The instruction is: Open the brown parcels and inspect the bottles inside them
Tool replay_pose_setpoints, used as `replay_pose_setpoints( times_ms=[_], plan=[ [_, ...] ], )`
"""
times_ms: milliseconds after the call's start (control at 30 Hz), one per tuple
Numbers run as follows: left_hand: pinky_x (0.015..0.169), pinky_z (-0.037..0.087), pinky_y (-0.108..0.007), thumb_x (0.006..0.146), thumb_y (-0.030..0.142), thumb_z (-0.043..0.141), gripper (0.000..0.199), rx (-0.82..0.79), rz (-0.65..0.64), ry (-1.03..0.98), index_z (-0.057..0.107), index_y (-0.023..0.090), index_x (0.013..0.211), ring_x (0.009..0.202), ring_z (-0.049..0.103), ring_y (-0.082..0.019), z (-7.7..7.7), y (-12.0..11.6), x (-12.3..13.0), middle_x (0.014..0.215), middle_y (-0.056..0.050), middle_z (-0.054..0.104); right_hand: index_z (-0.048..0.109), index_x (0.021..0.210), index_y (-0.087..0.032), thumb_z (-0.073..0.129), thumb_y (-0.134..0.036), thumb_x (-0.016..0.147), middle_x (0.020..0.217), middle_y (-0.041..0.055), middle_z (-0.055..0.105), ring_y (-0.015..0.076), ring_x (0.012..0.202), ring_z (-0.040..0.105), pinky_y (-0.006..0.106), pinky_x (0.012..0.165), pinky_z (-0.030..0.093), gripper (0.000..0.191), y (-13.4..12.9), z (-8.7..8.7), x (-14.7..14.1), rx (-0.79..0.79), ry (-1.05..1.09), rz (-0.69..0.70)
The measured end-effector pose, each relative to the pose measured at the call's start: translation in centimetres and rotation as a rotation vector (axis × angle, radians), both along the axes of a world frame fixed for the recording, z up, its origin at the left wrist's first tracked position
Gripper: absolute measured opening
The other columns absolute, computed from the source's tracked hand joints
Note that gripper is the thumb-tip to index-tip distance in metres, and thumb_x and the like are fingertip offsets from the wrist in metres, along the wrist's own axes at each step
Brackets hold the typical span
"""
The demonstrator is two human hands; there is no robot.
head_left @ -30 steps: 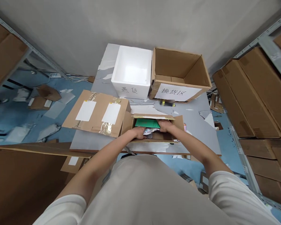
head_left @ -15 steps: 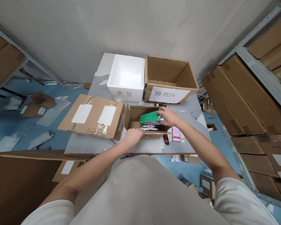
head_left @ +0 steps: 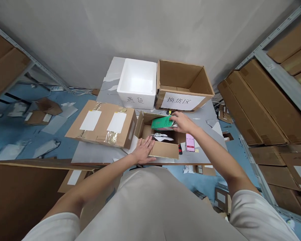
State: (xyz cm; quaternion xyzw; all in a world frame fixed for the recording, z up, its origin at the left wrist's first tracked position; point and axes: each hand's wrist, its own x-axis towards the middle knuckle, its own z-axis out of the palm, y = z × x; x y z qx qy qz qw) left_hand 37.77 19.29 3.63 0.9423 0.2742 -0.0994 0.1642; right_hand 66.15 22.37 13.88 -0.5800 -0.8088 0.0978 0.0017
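On the desk [head_left: 97, 155], the right hand [head_left: 183, 123] is gripping a green pack [head_left: 162, 123] over the box [head_left: 163, 150]; the left hand [head_left: 143, 151], open flat, is pressing its near wall. A loose hold could drop it.

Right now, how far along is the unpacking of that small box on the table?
Done: the small cardboard box is open. In hand: the right hand holds a green packet lifted above it, while the left hand rests flat on the near edge. Left: white wrapping lies inside, and the white foam box and labelled carton behind look empty.
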Motion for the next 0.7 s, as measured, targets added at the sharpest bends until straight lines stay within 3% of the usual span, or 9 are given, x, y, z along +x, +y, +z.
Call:
replay_pose_setpoints(
  times_ms=[100, 200, 267, 333, 433, 567, 700],
  plan=[
    [0.113, 0.018, -0.051, 0.092, 0.052, 0.031, 0.065, -0.013, -0.034, -0.034, 0.029, 0.015, 0.145, 0.142, 0.020, -0.029, 0.7, 1.2, -1.2, 0.153, -0.017, 0.025, 0.059, 0.113, -0.021, 0.067, -0.030, 0.071, 0.122, 0.0132, 0.050, 0.0291, 0.104, 0.051, 0.039, 0.084, 0.041, 0.044, 0.0, 0.0, 0.3, -0.005, -0.018, 0.001],
    [0.115, 0.008, -0.048, 0.089, 0.052, 0.039, 0.063, 0.125, -0.029, -0.032, 0.041, 0.015, 0.140, 0.143, 0.016, -0.029, 2.4, 2.3, -1.8, 0.152, -0.016, 0.027, 0.059, 0.113, -0.020, 0.068, -0.032, 0.071, 0.121, 0.0138, 0.050, 0.0297, 0.104, 0.051, 0.039, 0.084, 0.041, 0.044, -0.1, 0.2, 0.7, -0.010, -0.035, -0.001],
    [0.114, 0.000, -0.053, 0.077, 0.063, 0.053, 0.082, 0.220, 0.056, 0.023, 0.040, 0.012, 0.140, 0.144, 0.006, -0.034, 3.3, 3.0, -1.7, 0.154, -0.019, 0.020, 0.060, 0.113, -0.020, 0.068, -0.032, 0.071, 0.120, 0.0137, 0.051, 0.0297, 0.104, 0.051, 0.039, 0.084, 0.041, 0.044, -0.2, 0.2, 0.9, -0.011, -0.042, 0.000],
    [0.109, -0.005, -0.061, 0.063, 0.071, 0.061, 0.105, 0.251, 0.221, 0.137, 0.033, 0.009, 0.144, 0.142, 0.001, -0.042, 3.5, 3.7, -1.2, 0.153, -0.024, 0.015, 0.059, 0.113, -0.021, 0.068, -0.030, 0.071, 0.119, 0.0133, 0.051, 0.0292, 0.104, 0.051, 0.038, 0.082, 0.041, 0.044, -0.4, 0.2, 1.1, -0.010, -0.051, -0.002],
    [0.106, 0.000, -0.066, 0.056, 0.074, 0.065, 0.121, 0.179, 0.389, 0.266, 0.021, 0.008, 0.147, 0.140, 0.005, -0.048, 2.5, 4.4, -0.4, 0.152, -0.030, 0.012, 0.059, 0.113, -0.021, 0.067, -0.027, 0.070, 0.118, 0.0127, 0.052, 0.0286, 0.103, 0.051, 0.036, 0.079, 0.042, 0.044, -0.5, 0.0, 1.5, -0.012, -0.067, -0.016],
    [0.105, 0.014, -0.063, 0.056, 0.073, 0.064, 0.125, 0.167, 0.430, 0.232, 0.014, 0.005, 0.148, 0.139, 0.008, -0.049, 0.6, 4.8, 0.5, 0.151, -0.032, 0.009, 0.059, 0.112, -0.021, 0.067, -0.028, 0.070, 0.118, 0.0126, 0.052, 0.0283, 0.100, 0.052, 0.035, 0.076, 0.041, 0.044, -0.4, 0.0, 2.4, -0.014, -0.084, -0.004],
    [0.105, 0.017, -0.061, 0.055, 0.077, 0.062, 0.126, 0.206, 0.470, 0.198, 0.014, 0.007, 0.148, 0.139, 0.008, -0.048, -0.1, 4.7, 2.2, 0.152, -0.031, 0.010, 0.059, 0.112, -0.021, 0.067, -0.027, 0.070, 0.118, 0.0126, 0.051, 0.0289, 0.099, 0.051, 0.037, 0.077, 0.040, 0.043, 0.5, 0.2, 3.3, 0.001, -0.121, 0.001]
  ],
)
